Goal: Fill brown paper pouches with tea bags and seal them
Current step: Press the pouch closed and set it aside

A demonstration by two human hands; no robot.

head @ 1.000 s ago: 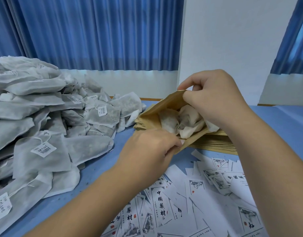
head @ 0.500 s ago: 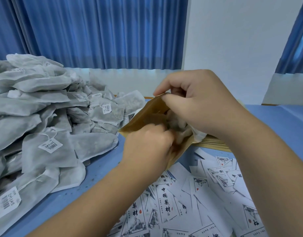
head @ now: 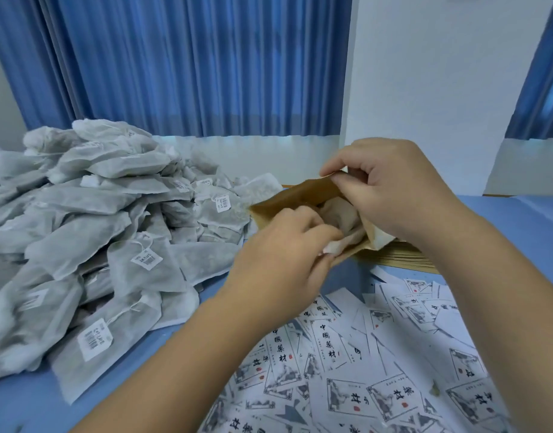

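Observation:
A brown paper pouch is held open above the blue table, its mouth facing me. Crumpled white tea bags fill its inside. My left hand grips the near lip of the pouch, with its fingers pressed against the tea bags. My right hand pinches the far upper lip and covers the right part of the pouch. A large heap of grey-white tea bags with barcode tags lies to the left.
A flat stack of brown pouches lies under my right hand. Several printed white labels are scattered over the near right of the blue table. Blue curtains and a white wall stand behind.
My left hand has pushed the tea bags deeper into the pouch, and my right hand has closed down over the mouth. The view has shifted right.

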